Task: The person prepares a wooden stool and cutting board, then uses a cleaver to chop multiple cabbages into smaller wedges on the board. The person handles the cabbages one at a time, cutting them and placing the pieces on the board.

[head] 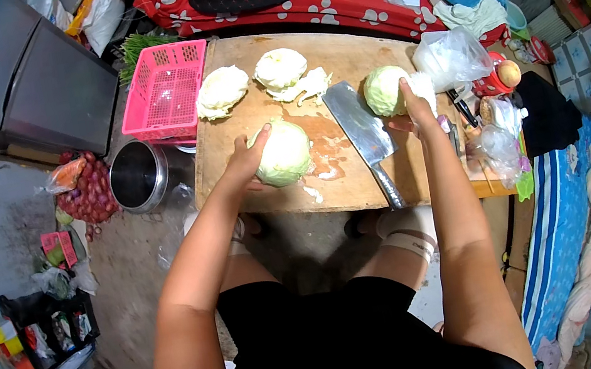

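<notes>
A round pale-green cabbage (284, 154) is in my left hand (246, 159), thumb on top and fingers around its left side, over the front of the wooden table (215, 157). My right hand (416, 108) grips the right side of another cabbage (384, 92), with its fingertips partly hidden. Between the two cabbages lies a cleaver (359, 124), its black handle pointing toward me at the table's front edge. Farther back sit two paler cabbages (222, 91) (280, 67). Loose cabbage leaves (311, 85) rest beside the right one of these. Wet patches (326, 159) mark the wood near my left hand.
A pink plastic basket (166, 97) stands at the table's left, above a metal pot (138, 175) and a net bag of red onions (84, 190). At the right are a plastic tub with a clear bag (450, 59), a black-handled knife (463, 108) and several plastic bags (499, 141).
</notes>
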Available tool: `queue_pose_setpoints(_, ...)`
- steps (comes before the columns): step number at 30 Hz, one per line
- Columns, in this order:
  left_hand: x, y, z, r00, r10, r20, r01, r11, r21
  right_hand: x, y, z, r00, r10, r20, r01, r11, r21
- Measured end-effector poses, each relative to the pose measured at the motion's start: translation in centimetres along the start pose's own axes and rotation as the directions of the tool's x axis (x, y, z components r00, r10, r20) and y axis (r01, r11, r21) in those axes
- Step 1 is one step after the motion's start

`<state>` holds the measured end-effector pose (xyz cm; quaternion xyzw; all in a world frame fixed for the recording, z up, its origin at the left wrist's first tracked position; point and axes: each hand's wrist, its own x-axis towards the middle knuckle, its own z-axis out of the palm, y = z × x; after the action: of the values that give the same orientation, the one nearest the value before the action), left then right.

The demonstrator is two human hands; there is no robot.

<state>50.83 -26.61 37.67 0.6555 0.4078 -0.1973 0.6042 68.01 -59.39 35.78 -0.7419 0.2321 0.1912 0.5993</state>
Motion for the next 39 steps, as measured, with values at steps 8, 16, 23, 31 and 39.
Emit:
queue_pose_setpoints(8,-0.4,-4.4,0.0,0.628,0.774,0.084,-0.714,0.53,0.457,-3.8,7.8,-3.8,0.862,-0.506,0.008,0.485,0.821,-0.301)
queue_pose_setpoints(16,-1.3,-3.5,2.2,0.666,0.745,0.034,-0.688,0.596,0.415,-11.4,11.8,1.5,0.737,-0.622,0.265,0.522,0.275,-0.808)
queue_pose_setpoints(23,-2.0,-3.6,3.8,0.701,0.712,0.027,-0.662,0.637,0.395,-13.1,6.7,0.1,0.803,-0.555,0.216,0.512,0.458,-0.727)
queue_pose_setpoints(31,-1.8,-5.4,4.2,0.643,0.765,-0.037,-0.711,0.615,0.342,-24.7,-1.4,-0.5,0.578,-0.647,0.497,0.74,0.161,-0.652)
queue_pose_setpoints(39,-3.3,-5.4,2.3,0.663,0.746,-0.068,-0.628,0.603,0.491,-25.9,-3.7,3.2,0.545,-0.458,0.703,0.753,-0.101,-0.65)
